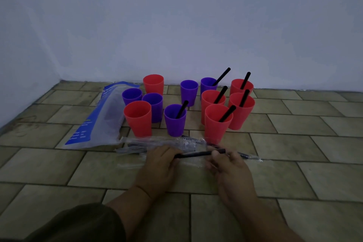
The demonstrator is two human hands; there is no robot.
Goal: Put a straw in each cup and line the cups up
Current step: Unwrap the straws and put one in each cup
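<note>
Black straw (196,154), ends pinched between left hand (159,165), right hand (229,169)

Eleven upright cups (138,122), six holding black straws (222,76).

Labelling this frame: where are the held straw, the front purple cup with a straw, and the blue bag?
held straw (198,154): head view, middle of shaft.
front purple cup (174,124): head view, outer wall.
blue bag (99,118): head view, middle of its face.
</note>
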